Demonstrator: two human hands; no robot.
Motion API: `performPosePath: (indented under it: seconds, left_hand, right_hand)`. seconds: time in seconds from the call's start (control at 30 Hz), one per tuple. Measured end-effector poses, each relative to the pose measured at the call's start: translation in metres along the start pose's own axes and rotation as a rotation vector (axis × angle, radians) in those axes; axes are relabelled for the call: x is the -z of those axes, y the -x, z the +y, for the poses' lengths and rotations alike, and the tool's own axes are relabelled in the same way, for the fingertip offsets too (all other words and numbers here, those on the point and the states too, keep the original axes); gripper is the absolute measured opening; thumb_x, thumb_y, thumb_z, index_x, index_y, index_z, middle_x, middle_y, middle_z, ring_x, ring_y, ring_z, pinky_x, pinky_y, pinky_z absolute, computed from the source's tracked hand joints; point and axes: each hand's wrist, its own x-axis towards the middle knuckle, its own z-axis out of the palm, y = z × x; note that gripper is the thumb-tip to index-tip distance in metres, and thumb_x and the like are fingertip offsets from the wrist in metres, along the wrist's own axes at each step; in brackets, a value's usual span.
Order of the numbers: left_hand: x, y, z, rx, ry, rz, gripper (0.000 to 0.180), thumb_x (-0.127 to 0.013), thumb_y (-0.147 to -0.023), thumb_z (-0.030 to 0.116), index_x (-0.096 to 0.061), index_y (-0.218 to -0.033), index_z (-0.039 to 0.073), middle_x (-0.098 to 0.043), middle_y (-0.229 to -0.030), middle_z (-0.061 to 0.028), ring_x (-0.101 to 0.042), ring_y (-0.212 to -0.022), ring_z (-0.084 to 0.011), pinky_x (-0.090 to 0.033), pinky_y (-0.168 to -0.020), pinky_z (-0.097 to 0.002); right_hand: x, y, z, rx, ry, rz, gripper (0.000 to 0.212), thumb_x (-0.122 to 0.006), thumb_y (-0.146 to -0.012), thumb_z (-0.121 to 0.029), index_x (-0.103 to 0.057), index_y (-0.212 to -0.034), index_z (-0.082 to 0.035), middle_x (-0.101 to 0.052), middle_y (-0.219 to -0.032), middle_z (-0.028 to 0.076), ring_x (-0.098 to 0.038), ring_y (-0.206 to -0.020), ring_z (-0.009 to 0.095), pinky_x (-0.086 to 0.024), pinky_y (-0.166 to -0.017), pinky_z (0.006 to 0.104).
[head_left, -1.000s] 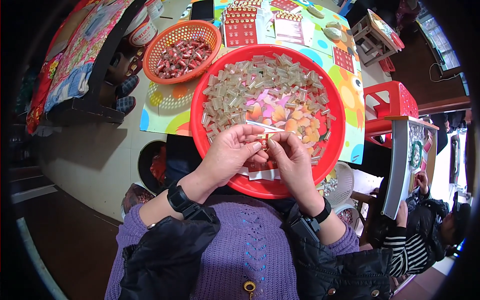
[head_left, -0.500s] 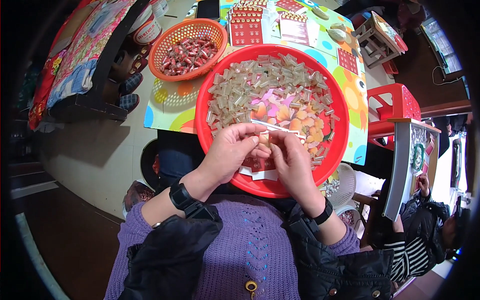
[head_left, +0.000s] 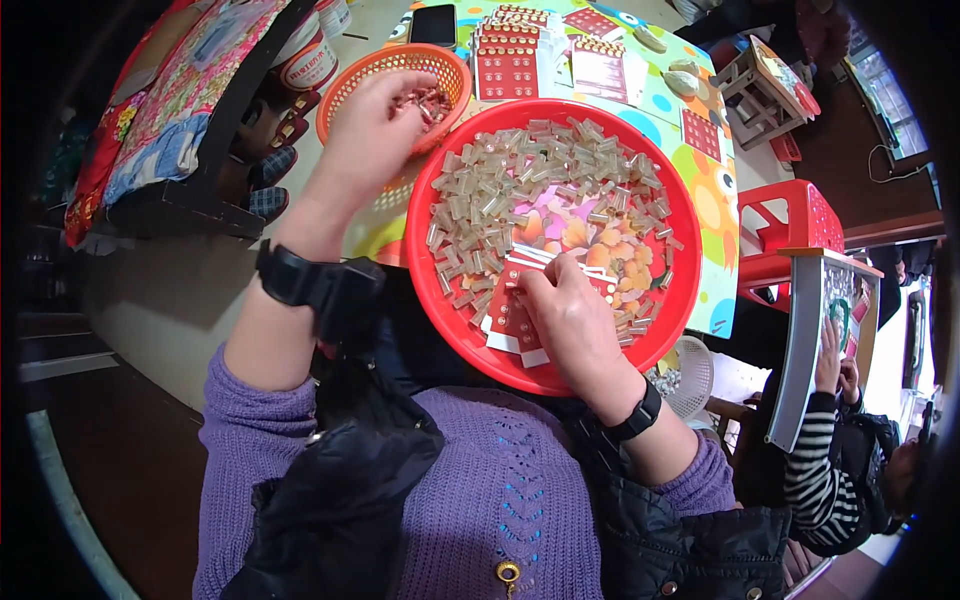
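My left hand (head_left: 372,135) hovers at the orange basket (head_left: 463,75), thumb and fingers apart over the small red cylindrical pieces (head_left: 432,104) inside. Its fingertips are partly hidden. Over the large red basin (head_left: 690,255), my right hand (head_left: 575,315) has its fingers pinched together above a red card (head_left: 512,318) with rows of round marks. Whatever sits in that pinch is too small or covered to name. White-edged cards lie beneath the red one. Many short clear tubes (head_left: 545,150) fill the back and sides of the basin, around its flower-patterned bottom.
Stacks of red cards (head_left: 507,72) and a dark phone (head_left: 433,26) lie at the table's far side. A red plastic stool (head_left: 790,220) stands to the right. Further right, a person in striped sleeves (head_left: 812,450) works at another table. A white mesh basket (head_left: 692,380) sits below the basin.
My left hand has left the right hand above the basin and reached up-left to the orange basket. My right hand has come down slightly onto the red card.
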Motion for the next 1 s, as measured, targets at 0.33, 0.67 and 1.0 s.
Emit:
performPosePath:
  seconds: [0.33, 0.67, 1.0]
  left_hand:
    - [-0.049, 0.06, 0.051, -0.309, -0.273, -0.536, 0.011, -0.057, -0.077, 0.01, -0.066, -0.082, 0.005, -0.059, -0.084, -0.0125, -0.059, -0.085, -0.0317, -0.05, -0.07, -0.0408]
    - [-0.057, 0.062, 0.043, -0.315, -0.219, -0.551, 0.008, -0.059, -0.077, 0.008, -0.06, -0.08, 0.001, -0.062, -0.079, -0.013, -0.063, -0.073, -0.0275, -0.052, -0.062, -0.037]
    - [-0.047, 0.109, 0.075, 0.861, 1.027, -0.691, 0.009, -0.061, -0.086, 0.007, -0.057, -0.092, 0.002, -0.063, -0.083, -0.0034, -0.058, -0.068, -0.0062, -0.05, -0.059, -0.0206]
  right_hand:
    - [0.01, 0.007, 0.014, -0.011, 0.049, 0.09, 0.015, -0.059, -0.08, -0.007, -0.059, -0.094, -0.003, -0.053, -0.089, 0.014, -0.06, -0.077, 0.03, -0.051, -0.061, 0.0382]
    - [0.006, 0.021, 0.014, 0.152, 0.286, -0.02, 0.03, -0.055, -0.08, -0.006, -0.057, -0.11, -0.002, -0.051, -0.098, 0.014, -0.059, -0.082, 0.025, -0.054, -0.06, 0.0322]
    - [0.014, 0.02, 0.003, -0.113, 0.008, -0.198, 0.033, -0.055, -0.085, -0.01, -0.054, -0.117, -0.002, -0.048, -0.117, 0.017, -0.056, -0.097, 0.029, -0.052, -0.065, 0.0388]
